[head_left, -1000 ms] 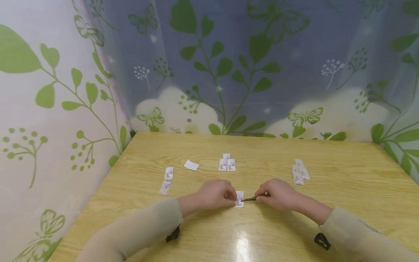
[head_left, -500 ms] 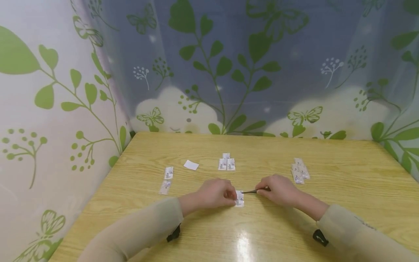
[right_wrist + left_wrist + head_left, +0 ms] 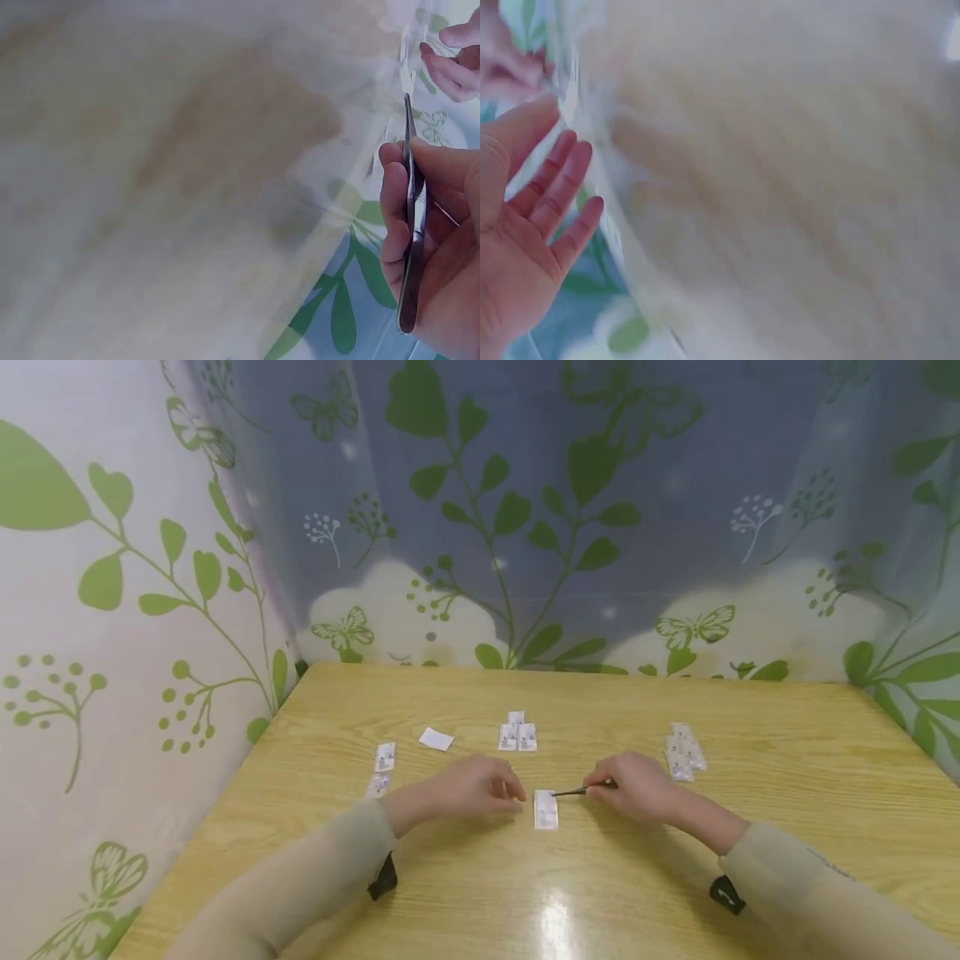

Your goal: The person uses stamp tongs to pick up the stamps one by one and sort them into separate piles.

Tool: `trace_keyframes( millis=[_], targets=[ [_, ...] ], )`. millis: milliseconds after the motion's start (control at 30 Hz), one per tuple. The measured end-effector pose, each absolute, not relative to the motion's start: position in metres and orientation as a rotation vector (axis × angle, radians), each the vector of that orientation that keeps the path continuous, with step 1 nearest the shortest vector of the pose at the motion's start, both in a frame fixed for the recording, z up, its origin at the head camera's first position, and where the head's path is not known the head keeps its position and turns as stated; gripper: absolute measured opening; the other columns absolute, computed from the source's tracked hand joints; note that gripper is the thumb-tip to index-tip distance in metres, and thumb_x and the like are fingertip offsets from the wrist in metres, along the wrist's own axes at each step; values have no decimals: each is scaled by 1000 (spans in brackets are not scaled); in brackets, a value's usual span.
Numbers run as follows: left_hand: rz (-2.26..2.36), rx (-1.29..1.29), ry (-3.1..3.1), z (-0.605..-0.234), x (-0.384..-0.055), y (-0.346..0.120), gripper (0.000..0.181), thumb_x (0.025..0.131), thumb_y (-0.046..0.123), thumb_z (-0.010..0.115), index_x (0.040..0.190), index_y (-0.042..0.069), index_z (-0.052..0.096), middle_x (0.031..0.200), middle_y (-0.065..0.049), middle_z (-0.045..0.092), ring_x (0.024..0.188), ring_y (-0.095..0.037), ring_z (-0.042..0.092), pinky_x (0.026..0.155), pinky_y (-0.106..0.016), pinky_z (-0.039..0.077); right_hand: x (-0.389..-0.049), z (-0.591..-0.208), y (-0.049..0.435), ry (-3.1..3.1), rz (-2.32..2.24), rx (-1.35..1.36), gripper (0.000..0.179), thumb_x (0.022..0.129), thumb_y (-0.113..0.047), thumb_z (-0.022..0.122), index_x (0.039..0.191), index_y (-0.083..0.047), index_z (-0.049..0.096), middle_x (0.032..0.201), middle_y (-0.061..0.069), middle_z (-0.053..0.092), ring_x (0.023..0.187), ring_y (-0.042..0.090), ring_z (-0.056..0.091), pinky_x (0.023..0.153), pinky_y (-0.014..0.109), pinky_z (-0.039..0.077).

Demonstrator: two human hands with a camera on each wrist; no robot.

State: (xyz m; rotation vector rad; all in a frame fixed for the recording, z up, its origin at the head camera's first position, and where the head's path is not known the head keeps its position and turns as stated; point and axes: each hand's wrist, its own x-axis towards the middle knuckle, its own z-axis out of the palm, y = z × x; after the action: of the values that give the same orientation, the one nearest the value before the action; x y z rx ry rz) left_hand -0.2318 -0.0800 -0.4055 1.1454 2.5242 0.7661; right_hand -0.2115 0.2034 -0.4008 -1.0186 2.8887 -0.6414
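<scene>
My right hand (image 3: 637, 789) grips dark metal tweezers (image 3: 411, 232) between thumb and fingers, pointing left. Their tips meet the upper right edge of a small whitish printed packet (image 3: 546, 811) on the wooden table (image 3: 465, 893). Just left of that packet, my left hand (image 3: 476, 787) is apart from it, fingers loosely bent and holding nothing. The left wrist view shows the left palm (image 3: 517, 262) with its fingers extended.
Three similar packets (image 3: 517, 737) lie grouped behind the hands. A white blank card (image 3: 437, 739) lies left of them, with two packets (image 3: 385, 757) farther left. Several overlapping packets (image 3: 682, 752) lie at the right. A patterned curtain (image 3: 480, 527) stands along the table's back edge.
My left hand has let go of the packet and moved left. The tweezers' tips have gone from the packet's middle up to its upper right edge.
</scene>
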Motion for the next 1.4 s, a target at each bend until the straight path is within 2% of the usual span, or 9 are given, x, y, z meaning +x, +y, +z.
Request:
trace_keyframes(
  millis=[167, 367, 533, 800, 967, 1400],
  targets=[
    [839, 1090, 2650, -401, -257, -120, 13, 90, 16, 70, 101, 11, 74, 97, 5, 67, 84, -9, 61, 75, -28, 49, -223, -394, 204, 2879, -694, -983, 13, 90, -10, 68, 99, -5, 76, 96, 9, 72, 88, 26, 68, 70, 38, 54],
    [932, 898, 2827, -400, -282, -165, 12, 89, 13, 71, 101, 10, 73, 93, 2, 67, 82, -14, 59, 68, -31, 49, -241, -385, 197, 2886, -698, -915, 17, 92, -12, 66, 103, -2, 75, 96, 9, 71, 79, 20, 66, 64, 34, 51],
    [891, 782, 2923, -401, -292, -186, 13, 88, 11, 71, 100, 8, 73, 92, -2, 67, 80, -18, 59, 69, -34, 48, -256, -386, 189, 2896, -685, -878, 18, 93, -13, 65, 105, -3, 74, 99, 11, 72, 85, 23, 67, 72, 40, 52],
    [839, 614, 2932, -406, -300, -199, 15, 89, 15, 71, 102, 7, 72, 89, -3, 65, 80, -19, 58, 71, -36, 48, -276, -394, 178, 2900, -626, -863, 20, 94, -15, 64, 108, -4, 74, 106, 11, 71, 96, 29, 66, 82, 45, 52],
    [824, 546, 2907, -412, -303, -201, 15, 89, 18, 71, 101, 9, 72, 89, -2, 65, 80, -19, 58, 72, -36, 48, -282, -395, 175, 2884, -620, -850, 21, 94, -14, 64, 109, -2, 73, 107, 12, 70, 99, 31, 65, 84, 45, 51],
    [723, 533, 2903, -418, -307, -198, 12, 89, 21, 72, 99, 16, 73, 93, 2, 67, 86, -17, 60, 80, -40, 48, -291, -397, 169, 2878, -543, -878, 20, 95, -13, 63, 108, -3, 74, 107, 12, 70, 101, 31, 64, 88, 45, 49]
  ],
)
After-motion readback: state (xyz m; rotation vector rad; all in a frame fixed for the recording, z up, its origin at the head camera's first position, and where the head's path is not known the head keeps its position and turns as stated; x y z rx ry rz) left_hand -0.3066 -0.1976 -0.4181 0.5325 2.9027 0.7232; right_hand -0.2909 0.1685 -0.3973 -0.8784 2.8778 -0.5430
